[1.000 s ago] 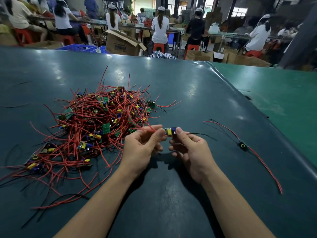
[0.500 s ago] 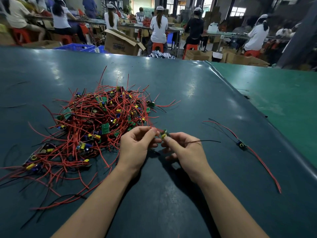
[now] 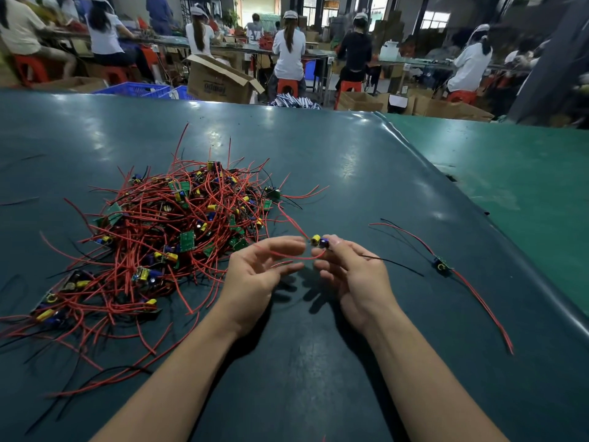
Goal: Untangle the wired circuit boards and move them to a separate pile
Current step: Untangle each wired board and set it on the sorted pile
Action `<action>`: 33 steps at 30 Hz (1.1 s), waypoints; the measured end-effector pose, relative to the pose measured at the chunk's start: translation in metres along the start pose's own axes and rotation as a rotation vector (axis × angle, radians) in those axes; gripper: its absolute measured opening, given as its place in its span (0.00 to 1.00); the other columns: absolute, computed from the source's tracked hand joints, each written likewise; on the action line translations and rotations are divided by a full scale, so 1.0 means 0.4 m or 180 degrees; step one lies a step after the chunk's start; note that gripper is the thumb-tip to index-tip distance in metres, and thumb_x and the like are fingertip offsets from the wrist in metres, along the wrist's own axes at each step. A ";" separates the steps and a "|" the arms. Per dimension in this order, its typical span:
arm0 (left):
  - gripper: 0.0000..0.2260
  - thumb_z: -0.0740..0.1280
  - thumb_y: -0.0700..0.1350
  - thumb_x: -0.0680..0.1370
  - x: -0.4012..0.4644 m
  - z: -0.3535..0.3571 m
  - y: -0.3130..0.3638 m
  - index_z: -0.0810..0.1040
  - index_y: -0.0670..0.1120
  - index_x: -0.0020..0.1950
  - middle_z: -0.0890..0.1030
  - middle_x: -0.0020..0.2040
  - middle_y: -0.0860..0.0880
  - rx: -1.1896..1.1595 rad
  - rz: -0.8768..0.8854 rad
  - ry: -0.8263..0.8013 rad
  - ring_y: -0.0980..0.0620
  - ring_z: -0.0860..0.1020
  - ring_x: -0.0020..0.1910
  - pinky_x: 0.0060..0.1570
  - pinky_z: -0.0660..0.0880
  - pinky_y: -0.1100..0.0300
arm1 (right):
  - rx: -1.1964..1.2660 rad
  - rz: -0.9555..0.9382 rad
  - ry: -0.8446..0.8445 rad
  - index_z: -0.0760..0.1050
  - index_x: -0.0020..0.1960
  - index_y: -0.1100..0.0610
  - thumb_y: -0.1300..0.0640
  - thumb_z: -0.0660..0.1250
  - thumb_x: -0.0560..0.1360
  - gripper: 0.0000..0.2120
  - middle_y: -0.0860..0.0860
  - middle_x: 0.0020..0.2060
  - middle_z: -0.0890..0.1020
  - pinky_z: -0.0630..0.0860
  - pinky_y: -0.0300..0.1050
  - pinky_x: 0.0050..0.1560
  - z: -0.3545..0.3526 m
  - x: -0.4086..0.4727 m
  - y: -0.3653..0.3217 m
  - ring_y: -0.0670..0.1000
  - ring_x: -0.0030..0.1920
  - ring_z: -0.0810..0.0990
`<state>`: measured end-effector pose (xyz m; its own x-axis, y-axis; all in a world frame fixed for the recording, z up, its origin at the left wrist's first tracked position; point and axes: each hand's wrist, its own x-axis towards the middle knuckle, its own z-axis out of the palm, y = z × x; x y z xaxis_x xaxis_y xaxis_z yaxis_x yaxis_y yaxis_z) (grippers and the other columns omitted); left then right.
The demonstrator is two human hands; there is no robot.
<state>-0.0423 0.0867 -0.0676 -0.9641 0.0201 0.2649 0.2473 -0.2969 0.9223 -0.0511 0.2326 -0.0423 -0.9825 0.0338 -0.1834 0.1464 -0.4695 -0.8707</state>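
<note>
While our right hand pinches the small board beside the tangled heap, its red wire trails left across our slack, empty left hand, and the lone freed board lies off to the right, nearer the holding hand.

- Left hand: bare, no glove, ring or watch to be seen.
- Right hand: bare likewise, nails short.
- Both forearms bare to the frame's lower edge; no sleeve shows.
</note>
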 end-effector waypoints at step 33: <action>0.14 0.74 0.39 0.65 0.001 0.026 0.026 0.83 0.44 0.50 0.86 0.40 0.52 0.0337 0.0039 0.0431 0.59 0.83 0.40 0.43 0.76 0.69 | -0.0086 -0.0040 -0.0192 0.82 0.41 0.61 0.56 0.71 0.73 0.08 0.53 0.31 0.82 0.72 0.34 0.26 0.017 -0.017 0.028 0.45 0.27 0.77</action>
<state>-0.0391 0.0935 -0.0550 -0.9634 -0.1138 0.2427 0.2612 -0.1940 0.9456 -0.0434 0.2212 -0.0476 -0.9893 -0.0140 -0.1452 0.1362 -0.4453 -0.8850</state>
